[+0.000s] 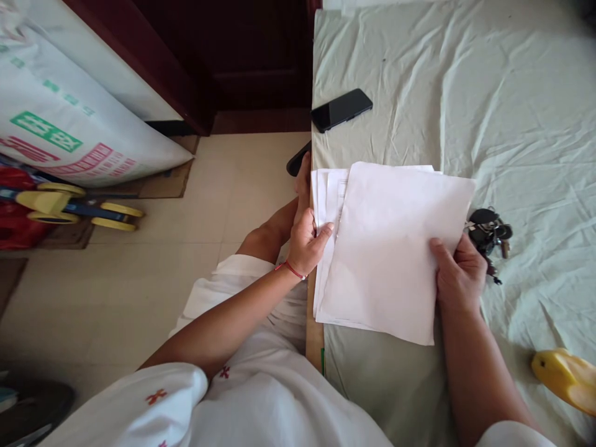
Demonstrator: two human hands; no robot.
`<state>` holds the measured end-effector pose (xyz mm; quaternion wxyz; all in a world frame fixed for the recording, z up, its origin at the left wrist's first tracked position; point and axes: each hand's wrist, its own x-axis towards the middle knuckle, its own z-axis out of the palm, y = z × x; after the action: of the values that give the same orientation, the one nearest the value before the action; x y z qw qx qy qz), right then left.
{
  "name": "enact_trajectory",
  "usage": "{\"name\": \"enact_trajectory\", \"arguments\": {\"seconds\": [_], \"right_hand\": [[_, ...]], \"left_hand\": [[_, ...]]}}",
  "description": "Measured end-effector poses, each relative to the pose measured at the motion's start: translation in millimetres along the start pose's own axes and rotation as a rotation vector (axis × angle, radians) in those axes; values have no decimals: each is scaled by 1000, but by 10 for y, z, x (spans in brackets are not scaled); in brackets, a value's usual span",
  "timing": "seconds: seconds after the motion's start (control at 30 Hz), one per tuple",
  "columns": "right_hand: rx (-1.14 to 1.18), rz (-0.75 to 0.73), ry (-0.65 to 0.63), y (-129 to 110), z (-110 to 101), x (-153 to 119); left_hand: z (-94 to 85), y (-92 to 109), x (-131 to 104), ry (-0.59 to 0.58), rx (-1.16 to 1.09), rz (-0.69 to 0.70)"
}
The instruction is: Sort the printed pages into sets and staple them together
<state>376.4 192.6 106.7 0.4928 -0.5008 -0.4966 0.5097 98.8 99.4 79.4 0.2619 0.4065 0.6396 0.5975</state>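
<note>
A stack of white paper sheets [386, 254] is held between my two hands over the edge of the cloth-covered table. My left hand [311, 243] is closed on the left edge of the stack, its thumb lying on top. On the right edge, my right hand [459, 270] grips the sheets with the thumb above and the fingers partly hidden. The top sheet looks blank and sits slightly turned over the others. Some printed lines show on a sheet beneath, near my left thumb.
A black phone [342, 110] lies on the green cloth [526, 155] beyond the papers. Keys [488, 233] are just right of my right hand. A yellow toy [565, 375] rests at the lower right. A large sack [79, 118] and a toy vehicle [56, 202] stand left.
</note>
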Motion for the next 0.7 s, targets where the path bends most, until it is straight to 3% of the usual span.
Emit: {"name": "enact_trajectory", "arguments": {"seconds": [0.17, 0.4, 0.53, 0.7], "right_hand": [[17, -40, 2, 0, 50, 14], [-14, -57, -7, 13, 46, 12], [26, -35, 95, 45, 48, -5], [251, -64, 232, 5, 97, 53]], "left_hand": [[6, 55, 3, -17, 47, 42], [13, 136, -10, -7, 16, 1], [21, 167, -6, -4, 9, 25], [25, 173, 3, 31, 96, 78]]}}
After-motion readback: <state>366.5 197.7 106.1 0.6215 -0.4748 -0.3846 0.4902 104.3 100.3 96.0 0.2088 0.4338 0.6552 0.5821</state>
